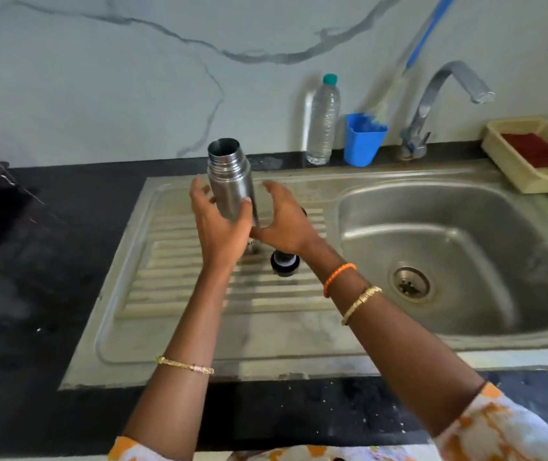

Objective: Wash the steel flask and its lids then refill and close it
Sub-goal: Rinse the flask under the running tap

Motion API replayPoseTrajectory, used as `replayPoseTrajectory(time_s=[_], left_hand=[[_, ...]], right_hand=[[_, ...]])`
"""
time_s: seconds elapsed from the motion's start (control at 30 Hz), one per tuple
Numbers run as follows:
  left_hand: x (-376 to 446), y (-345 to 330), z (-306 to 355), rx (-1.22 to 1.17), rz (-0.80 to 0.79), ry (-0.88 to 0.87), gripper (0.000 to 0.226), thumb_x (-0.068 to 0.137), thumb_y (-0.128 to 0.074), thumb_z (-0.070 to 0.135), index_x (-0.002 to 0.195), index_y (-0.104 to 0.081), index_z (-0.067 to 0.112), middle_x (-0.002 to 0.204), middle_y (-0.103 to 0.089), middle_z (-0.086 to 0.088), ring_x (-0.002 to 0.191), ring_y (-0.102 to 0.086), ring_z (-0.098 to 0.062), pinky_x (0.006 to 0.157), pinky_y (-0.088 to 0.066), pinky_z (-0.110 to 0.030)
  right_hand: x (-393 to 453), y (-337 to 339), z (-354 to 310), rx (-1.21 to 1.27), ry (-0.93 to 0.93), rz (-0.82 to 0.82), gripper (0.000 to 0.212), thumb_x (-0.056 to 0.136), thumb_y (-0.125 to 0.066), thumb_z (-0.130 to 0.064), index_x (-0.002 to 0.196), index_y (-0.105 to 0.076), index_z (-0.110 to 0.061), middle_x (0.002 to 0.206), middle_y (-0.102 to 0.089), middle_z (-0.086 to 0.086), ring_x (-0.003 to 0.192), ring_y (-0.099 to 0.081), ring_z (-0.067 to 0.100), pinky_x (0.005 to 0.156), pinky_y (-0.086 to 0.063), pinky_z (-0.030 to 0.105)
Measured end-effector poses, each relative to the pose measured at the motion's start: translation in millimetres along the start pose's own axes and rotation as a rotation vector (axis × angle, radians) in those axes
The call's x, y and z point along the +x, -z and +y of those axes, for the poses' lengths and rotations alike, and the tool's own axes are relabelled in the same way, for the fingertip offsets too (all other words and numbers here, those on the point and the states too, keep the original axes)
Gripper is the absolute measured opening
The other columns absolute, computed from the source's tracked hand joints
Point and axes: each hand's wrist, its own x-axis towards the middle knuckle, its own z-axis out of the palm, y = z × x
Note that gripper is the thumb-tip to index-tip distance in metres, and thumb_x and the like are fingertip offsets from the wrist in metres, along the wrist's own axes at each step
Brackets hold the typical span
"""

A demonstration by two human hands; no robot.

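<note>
The steel flask (229,178) stands upright and open-mouthed above the ribbed drainboard (179,284), with no lid on its threaded neck. My left hand (219,227) grips its lower body, thumb across the front. To the flask's right, my right hand (286,221) is spread open, its fingers close to the flask; I cannot tell if they touch it. A black inner lid (284,261) lies on the drainboard just below my right wrist. The flask's base is hidden behind my hands.
The sink basin (459,247) with its drain lies to the right, the tap (432,104) behind it. A plastic water bottle (322,121) and a blue cup (364,141) holding a brush stand at the wall. A cream tray (512,168) with a red scrubber sits far right.
</note>
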Motion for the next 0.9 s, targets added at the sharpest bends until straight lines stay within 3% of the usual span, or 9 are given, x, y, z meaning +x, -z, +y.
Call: replayPoseTrajectory(time_s=[0.07,0.2,0.3,0.43,0.53,0.63,0.7,0.77,0.9], left_hand=[[10,6,-1,-0.004,-0.062,0.0,0.071,0.086,-0.067,0.022,0.145,-0.028,0.016,0.125,-0.049,0.006,0.105,-0.051,-0.006,0.09,-0.045,-0.026],[21,13,-3,-0.003,-0.064,-0.032,0.066,0.083,-0.071,0.024,0.139,-0.036,0.019,0.118,-0.05,0.01,0.108,-0.054,-0.009,0.094,-0.05,-0.033],[25,16,8,-0.013,-0.079,-0.084,0.073,0.08,-0.074,0.032,0.14,-0.033,0.027,0.122,-0.051,0.01,0.11,-0.055,-0.011,0.095,-0.051,-0.041],[34,14,54,-0.004,-0.117,-0.275,0.086,0.077,-0.076,0.038,0.145,-0.025,0.03,0.127,-0.049,0.009,0.111,-0.056,-0.009,0.088,-0.05,-0.025],[33,3,96,-0.038,-0.191,-0.421,0.093,0.076,-0.078,0.036,0.147,-0.017,0.036,0.139,-0.043,0.006,0.119,-0.051,-0.007,0.091,-0.051,-0.028],[26,-22,124,-0.12,-0.275,-0.502,0.074,0.078,-0.077,0.031,0.135,-0.032,0.041,0.132,-0.048,0.011,0.111,-0.056,-0.005,0.081,-0.054,-0.024],[18,-48,132,-0.14,-0.303,-0.457,0.036,0.08,-0.076,0.034,0.104,-0.049,0.038,0.11,-0.059,0.014,0.089,-0.065,-0.007,0.071,-0.055,-0.022],[13,-77,125,-0.067,-0.373,-0.353,0.022,0.081,-0.074,0.038,0.082,-0.053,0.031,0.086,-0.065,0.011,0.071,-0.065,-0.01,0.065,-0.051,-0.019],[4,-138,107,-0.069,-0.771,0.042,0.021,0.08,-0.072,0.047,0.09,-0.068,0.028,0.092,-0.071,0.005,0.09,-0.069,-0.013,0.075,-0.06,-0.035]], right_hand=[[16,-18,0,-0.016,0.007,-0.048,0.095,0.067,-0.083,-0.024,0.141,-0.027,-0.005,0.137,-0.044,0.017,0.123,-0.046,0.03,0.099,-0.042,0.036],[26,-37,4,0.08,-0.028,0.07,0.067,0.069,-0.08,-0.022,0.124,-0.043,-0.008,0.108,-0.065,0.01,0.092,-0.063,0.025,0.075,-0.051,0.036],[25,-27,-4,0.216,-0.017,0.151,0.061,0.067,-0.081,-0.022,0.119,-0.05,-0.011,0.1,-0.067,0.003,0.085,-0.063,0.016,0.077,-0.053,0.032],[20,17,-23,0.386,0.051,0.208,0.056,0.068,-0.082,-0.021,0.115,-0.051,-0.018,0.101,-0.065,-0.003,0.088,-0.064,0.009,0.077,-0.054,0.024],[5,67,-20,0.419,0.061,0.215,0.061,0.063,-0.085,-0.026,0.113,-0.049,-0.029,0.102,-0.064,-0.007,0.09,-0.065,0.008,0.077,-0.056,0.026],[-19,119,4,0.348,-0.003,0.209,0.072,0.059,-0.086,-0.024,0.12,-0.05,-0.031,0.104,-0.063,-0.005,0.09,-0.066,0.014,0.075,-0.057,0.029],[-39,151,28,0.223,-0.054,0.182,0.073,0.057,-0.086,-0.025,0.12,-0.051,-0.035,0.104,-0.061,-0.01,0.09,-0.064,0.012,0.074,-0.054,0.026],[-54,176,56,0.082,-0.121,0.136,0.073,0.06,-0.087,-0.02,0.12,-0.05,-0.037,0.105,-0.06,-0.013,0.093,-0.062,0.011,0.076,-0.051,0.021],[-71,211,110,-0.089,-0.189,-0.028,0.078,0.062,-0.086,-0.023,0.13,-0.048,-0.029,0.113,-0.055,-0.009,0.1,-0.056,0.012,0.083,-0.047,0.022]])
